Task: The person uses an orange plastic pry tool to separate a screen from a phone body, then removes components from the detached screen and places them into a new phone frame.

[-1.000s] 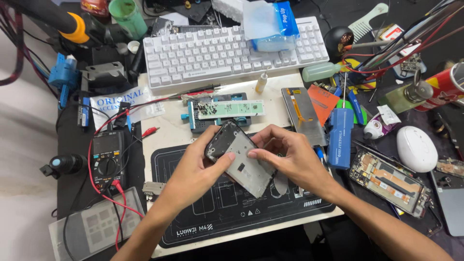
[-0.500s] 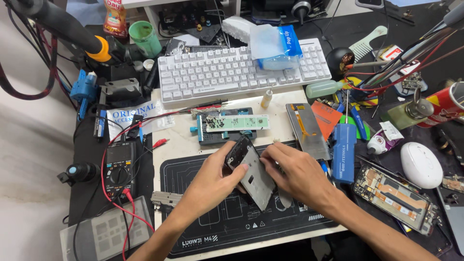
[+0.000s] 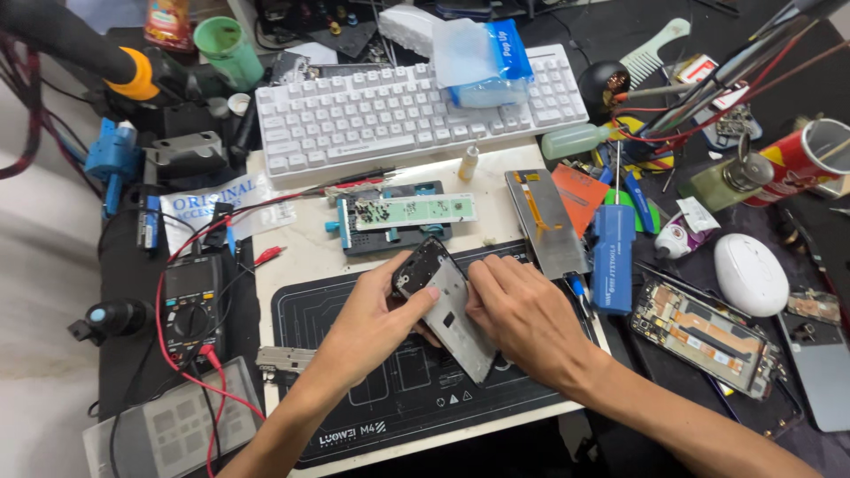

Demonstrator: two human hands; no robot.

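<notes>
A cluttered repair bench was seen from above, with the black work mat point(image 3: 354, 416) as landmark; both hands met over its upper middle. The left hand point(image 3: 372, 323) gripped the phone frame point(image 3: 447, 305) from the left, thumb pressed on its face; the right hand point(image 3: 522, 319) closed its fingers on the frame's right edge, so that the frame was held tilted just above the mat, dark camera end uppermost. Just beyond the mat lay a green circuit board point(image 3: 412, 212) in a blue-ended holder; beyond that, a white keyboard point(image 3: 416, 111) bearing a blue-and-clear packet point(image 3: 482, 62). To the mat's left lay a multimeter point(image 3: 190, 305) with red leads; to its upper right, a grey metal panel point(image 3: 544, 221) and a blue screwdriver point(image 3: 613, 257); farther right, an opened phone point(image 3: 708, 336) and a white mouse point(image 3: 751, 274). Compared with the frame half a second earlier, the grip of both hands was unchanged; the frame stood similarly tilted; the view had shifted slightly, the bench items appearing lower and more to the right.
</notes>
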